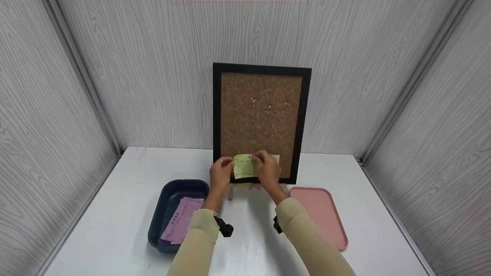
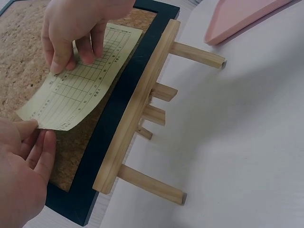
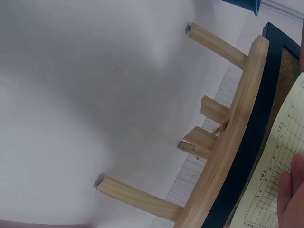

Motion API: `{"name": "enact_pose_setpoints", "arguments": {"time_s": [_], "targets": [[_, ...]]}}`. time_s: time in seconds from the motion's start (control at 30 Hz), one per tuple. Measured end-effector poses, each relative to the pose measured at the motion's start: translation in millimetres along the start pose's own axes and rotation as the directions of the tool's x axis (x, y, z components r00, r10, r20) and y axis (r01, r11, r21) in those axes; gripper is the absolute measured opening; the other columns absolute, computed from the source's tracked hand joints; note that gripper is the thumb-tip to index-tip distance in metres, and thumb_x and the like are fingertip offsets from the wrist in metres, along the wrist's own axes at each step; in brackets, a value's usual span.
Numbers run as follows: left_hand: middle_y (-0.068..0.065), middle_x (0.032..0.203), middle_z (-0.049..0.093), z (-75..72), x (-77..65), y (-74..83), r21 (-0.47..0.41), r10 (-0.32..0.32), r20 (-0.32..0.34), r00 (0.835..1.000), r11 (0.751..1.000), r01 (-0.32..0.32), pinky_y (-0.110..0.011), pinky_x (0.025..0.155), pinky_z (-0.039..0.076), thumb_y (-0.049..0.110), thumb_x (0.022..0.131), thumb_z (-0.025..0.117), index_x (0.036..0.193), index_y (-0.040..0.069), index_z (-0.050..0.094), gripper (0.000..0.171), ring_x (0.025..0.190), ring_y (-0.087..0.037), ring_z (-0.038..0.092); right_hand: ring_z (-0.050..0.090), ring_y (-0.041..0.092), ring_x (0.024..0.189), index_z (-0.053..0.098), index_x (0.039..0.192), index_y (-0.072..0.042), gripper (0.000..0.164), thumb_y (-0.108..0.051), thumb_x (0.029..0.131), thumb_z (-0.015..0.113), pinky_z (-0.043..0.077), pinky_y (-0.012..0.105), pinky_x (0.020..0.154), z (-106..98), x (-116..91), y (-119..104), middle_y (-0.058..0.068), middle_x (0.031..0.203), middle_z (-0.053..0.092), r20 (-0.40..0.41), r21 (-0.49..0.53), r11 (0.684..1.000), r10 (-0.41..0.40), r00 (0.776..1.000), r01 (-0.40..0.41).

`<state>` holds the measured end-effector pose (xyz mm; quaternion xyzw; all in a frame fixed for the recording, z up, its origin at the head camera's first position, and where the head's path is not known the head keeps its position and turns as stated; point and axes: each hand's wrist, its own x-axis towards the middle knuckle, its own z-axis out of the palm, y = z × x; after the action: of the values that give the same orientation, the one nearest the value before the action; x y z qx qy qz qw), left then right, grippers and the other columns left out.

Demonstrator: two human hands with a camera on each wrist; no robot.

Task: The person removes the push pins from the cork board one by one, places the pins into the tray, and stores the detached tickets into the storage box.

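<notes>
Both hands were up at the board: the left hand (image 1: 221,173) pinched the left edge of the yellow slip (image 1: 244,167) between thumb and fingers, and the right hand (image 1: 267,168) pinched its upper part, fingers curled over the printed grid. The slip lay against the lower part of the cork board (image 1: 262,115), just above the black frame's bottom rail. The board stood propped on a small wooden easel (image 2: 142,118) on the white tabletop (image 1: 115,226). Left of it sat a dark blue tray (image 1: 168,199) holding a pink slip (image 1: 180,220); right of it, a pink tray (image 1: 326,214).
</notes>
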<state>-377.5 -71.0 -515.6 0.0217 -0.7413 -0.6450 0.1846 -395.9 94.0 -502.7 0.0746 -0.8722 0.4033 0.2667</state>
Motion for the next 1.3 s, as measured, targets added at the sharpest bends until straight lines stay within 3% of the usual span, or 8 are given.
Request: {"name": "enact_pose_setpoints", "arguments": {"time_s": [0.3, 0.53, 0.77, 0.97, 1.03, 1.1, 1.2, 1.3], "targets": [[-0.012, 0.098, 0.07, 0.3, -1.4, 3.4, -0.02, -0.028, 0.0, 1.0, 0.999, 0.028, -0.028, 0.074, 0.056, 0.01, 0.095, 0.068, 0.106, 0.004, 0.073, 0.014, 0.087, -0.02, 0.066, 0.064, 0.011, 0.075, 0.072, 0.096, -0.023, 0.007, -0.029, 0.096, 0.069, 0.047, 0.035, 0.066, -12, 5, 0, -0.007, 0.086, 0.072, 0.131, 0.012, 1.0, 0.024, 0.991, -0.025], [-0.012, 0.098, 0.069, -3.1, -4.0, 1.8, -0.037, -0.028, 0.027, 0.999, 0.999, 0.029, -0.027, 0.073, 0.055, 0.011, 0.096, 0.067, 0.108, 0.003, 0.072, 0.015, 0.087, -0.019, 0.066, 0.066, 0.019, 0.074, 0.071, 0.099, -0.015, 0.007, -0.02, 0.096, 0.069, 0.054, 0.031, 0.062, -22, -1, 9, 0.002, 0.089, 0.071, 0.221, 0.16, 0.986, 0.011, 0.975, -0.047], [-0.013, 0.099, 0.07, -11.8, -7.5, 3.0, -0.072, -0.042, 0.024, 0.999, 0.996, 0.044, -0.022, 0.071, 0.055, 0.009, 0.095, 0.068, 0.108, 0.0, 0.072, 0.016, 0.084, -0.015, 0.064, 0.069, 0.039, 0.076, 0.071, 0.101, -0.005, 0.008, -0.01, 0.094, 0.071, 0.061, 0.046, 0.067, -39, -11, 13, 0.013, 0.095, 0.071, 0.228, 0.42, 0.904, -0.017, 0.974, -0.083], [-0.014, 0.101, 0.068, -22.9, -16.0, 7.9, -0.132, -0.053, 0.039, 0.998, 0.99, 0.058, -0.023, 0.073, 0.054, 0.009, 0.095, 0.067, 0.109, -0.001, 0.071, 0.017, 0.085, -0.016, 0.064, 0.063, 0.049, 0.073, 0.067, 0.114, 0.009, 0.021, 0.0, 0.095, 0.067, 0.059, 0.05, 0.067, -71, -25, -13, 0.025, 0.1, 0.068, 0.201, 0.477, 0.878, -0.06, 0.978, -0.044], [-0.014, 0.102, 0.068, -26.2, -19.8, 9.6, -0.157, -0.055, 0.041, 0.998, 0.986, 0.061, -0.024, 0.074, 0.056, 0.008, 0.095, 0.067, 0.11, -0.002, 0.07, 0.018, 0.086, -0.015, 0.064, 0.064, 0.044, 0.071, 0.068, 0.116, 0.009, 0.022, 0.002, 0.094, 0.065, 0.059, 0.047, 0.066, -80, -30, -18, 0.027, 0.101, 0.068, 0.193, 0.471, 0.882, -0.074, 0.978, -0.026], [-0.015, 0.102, 0.068, -29.0, -24.3, 10.9, -0.171, -0.053, 0.048, 0.997, 0.983, 0.061, -0.027, 0.077, 0.057, 0.008, 0.095, 0.067, 0.111, -0.003, 0.07, 0.019, 0.086, -0.015, 0.065, 0.065, 0.031, 0.067, 0.071, 0.114, 0.005, 0.021, 0.003, 0.094, 0.066, 0.059, 0.044, 0.065, -85, -36, -19, 0.026, 0.099, 0.068, 0.179, 0.452, 0.892, -0.093, 0.979, 0.002], [-0.015, 0.104, 0.068, -31.5, -31.6, 13.6, -0.174, -0.057, 0.063, 0.996, 0.982, 0.068, -0.034, 0.082, 0.058, 0.009, 0.096, 0.068, 0.112, -0.002, 0.07, 0.02, 0.089, -0.017, 0.066, 0.062, 0.011, 0.065, 0.073, 0.11, 0.003, 0.018, 0.004, 0.093, 0.066, 0.057, 0.049, 0.064, -94, -45, -18, 0.023, 0.095, 0.069, 0.167, 0.427, 0.904, -0.112, 0.98, 0.031], [-0.014, 0.106, 0.068, -33.2, -38.8, 16.9, -0.159, -0.076, 0.074, 0.994, 0.984, 0.087, -0.038, 0.086, 0.058, 0.011, 0.096, 0.067, 0.113, 0.0, 0.07, 0.02, 0.092, -0.018, 0.065, 0.061, 0.009, 0.066, 0.073, 0.108, 0.002, 0.016, 0.004, 0.093, 0.066, 0.057, 0.049, 0.064, -101, -55, -15, 0.016, 0.091, 0.069, 0.169, 0.416, 0.909, -0.09, 0.982, 0.012]]}}
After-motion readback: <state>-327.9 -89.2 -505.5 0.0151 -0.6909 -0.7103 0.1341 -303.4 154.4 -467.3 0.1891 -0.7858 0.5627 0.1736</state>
